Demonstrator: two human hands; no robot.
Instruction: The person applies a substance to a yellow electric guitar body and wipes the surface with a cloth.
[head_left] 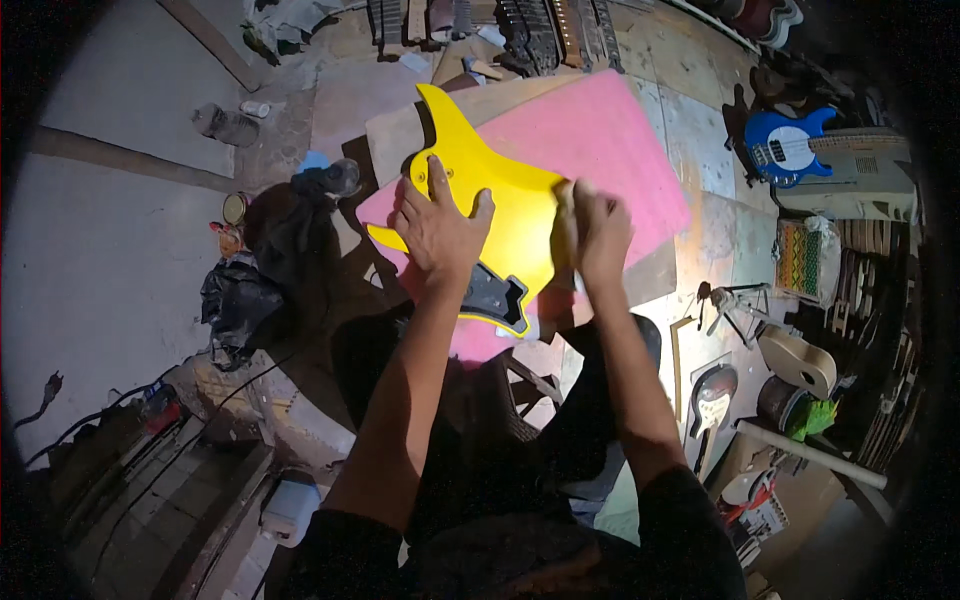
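Observation:
A glossy yellow electric guitar body [505, 190] lies tilted on a pink sheet [590, 130] in front of me. Its two horns point to the far left and left, and a dark routed cavity [490, 292] opens at its near side. My left hand [440, 232] rests flat on the body near the horns, fingers spread. At the body's right edge, my right hand [602, 235] is curled and partly blurred by motion. Something thin and brownish shows between these fingers and the edge; its kind cannot be made out.
Guitar necks [530, 35] lie in a row at the far side. A blue bass guitar [790, 148] sits at right, above a small guitar [712, 400] and a pale guitar body [797, 360]. Black plastic bags [240, 305] and a clear bottle [225, 125] stand at left.

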